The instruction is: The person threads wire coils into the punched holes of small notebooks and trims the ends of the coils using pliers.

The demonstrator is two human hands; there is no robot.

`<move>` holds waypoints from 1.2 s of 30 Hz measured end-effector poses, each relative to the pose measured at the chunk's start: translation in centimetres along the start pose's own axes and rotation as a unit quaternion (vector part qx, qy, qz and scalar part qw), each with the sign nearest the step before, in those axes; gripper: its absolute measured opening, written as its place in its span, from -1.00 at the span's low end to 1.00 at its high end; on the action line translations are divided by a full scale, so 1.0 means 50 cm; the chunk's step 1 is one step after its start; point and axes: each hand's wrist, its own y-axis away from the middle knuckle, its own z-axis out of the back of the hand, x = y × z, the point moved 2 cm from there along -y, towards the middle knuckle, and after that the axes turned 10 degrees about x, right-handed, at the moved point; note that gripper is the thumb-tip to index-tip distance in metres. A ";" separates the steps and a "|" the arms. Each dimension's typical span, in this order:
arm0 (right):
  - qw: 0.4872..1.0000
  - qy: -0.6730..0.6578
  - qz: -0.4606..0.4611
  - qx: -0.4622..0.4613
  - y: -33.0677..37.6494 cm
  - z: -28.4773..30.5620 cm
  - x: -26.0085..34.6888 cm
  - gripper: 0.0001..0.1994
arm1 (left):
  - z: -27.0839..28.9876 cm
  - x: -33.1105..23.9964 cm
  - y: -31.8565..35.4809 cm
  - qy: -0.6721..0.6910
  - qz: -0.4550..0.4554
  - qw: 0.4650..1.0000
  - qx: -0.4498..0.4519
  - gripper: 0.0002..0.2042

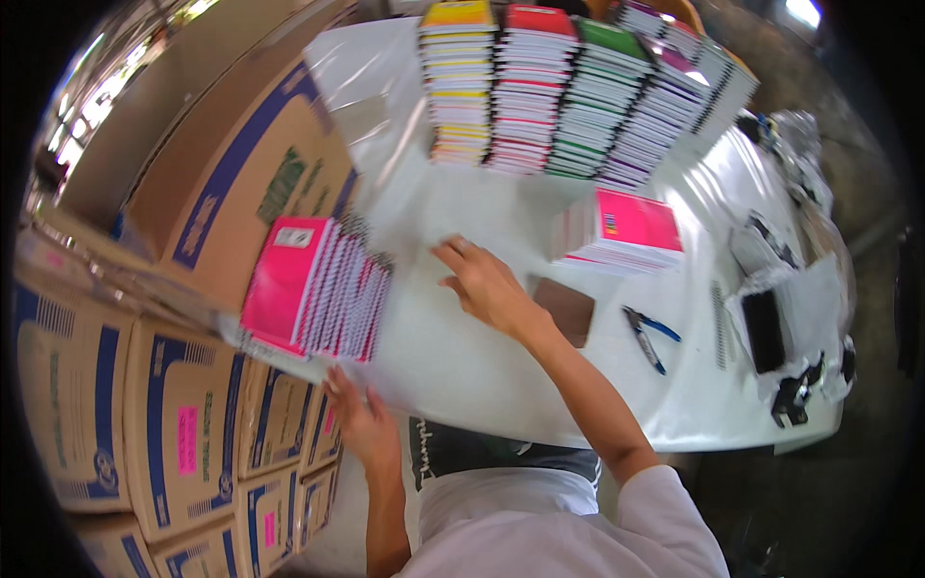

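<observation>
Hands working at a white table (462,366) covered in clear plastic sheet. Right hand (487,284) is lying open, palm down, fingers spread flat on the sheet at frame centre, gripping nothing. Left hand (358,419) is reaching low at the table's near edge, lower centre-left, fingertips touching the edge just under a leaning row of pink spiral notebooks (313,287); can't tell whether it's pinching the plastic or just resting there. That pink row is sitting at centre-left, tilted, half over the table edge above stacked cardboard cartons (183,424). A second short pink stack (624,231) is lying right of centre, well apart from both hands. Tall colour-sorted notebook piles (568,87) are standing at the top. Blue-handled pliers (647,337) are lying near the right forearm. Judgement: notebooks look light singly but heavy as a bundle, covers slick, wire spines snag; best gripped as a block from both flat ends, not by the spirals. Plastic sheet looks thin and slippery.
</observation>
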 end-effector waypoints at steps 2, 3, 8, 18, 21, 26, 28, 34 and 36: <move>0.992 0.123 -0.008 -0.036 0.122 0.029 -0.032 -0.52 | 0.041 -0.100 0.019 0.056 -0.156 0.985 0.038 -0.46; 0.981 0.181 -0.040 -0.054 0.178 0.035 -0.045 -0.50 | 0.051 -0.144 0.038 0.086 -0.226 0.969 0.055 -0.48; 0.962 0.213 -0.152 -0.082 0.332 0.014 -0.099 -0.44 | -0.033 -0.465 -0.031 0.051 -0.559 0.817 0.136 -0.36; 0.947 0.226 -0.206 -0.098 0.544 0.104 -0.065 -0.25 | -0.275 -0.640 -0.148 -0.127 -0.604 0.762 0.196 -0.40; 0.947 0.193 -0.176 -0.189 0.547 0.147 -0.069 -0.43 | -0.264 -0.628 -0.137 -0.136 -0.587 0.776 0.186 -0.45; 0.898 -0.021 -0.171 -0.404 0.503 0.267 -0.175 -0.77 | -0.227 -0.676 -0.159 -0.154 -0.542 0.773 0.293 -0.52; 0.900 -0.091 -0.176 -0.387 0.474 0.294 -0.203 -0.77 | -0.229 -0.679 -0.184 -0.153 -0.548 0.762 0.309 -0.53; 0.900 -0.183 -0.180 -0.351 0.431 0.299 -0.241 -0.82 | -0.216 -0.713 -0.201 -0.141 -0.523 0.758 0.363 -0.57; 0.907 -0.162 -0.173 -0.348 0.423 0.301 -0.236 -0.82 | -0.215 -0.713 -0.207 -0.120 -0.518 0.759 0.375 -0.58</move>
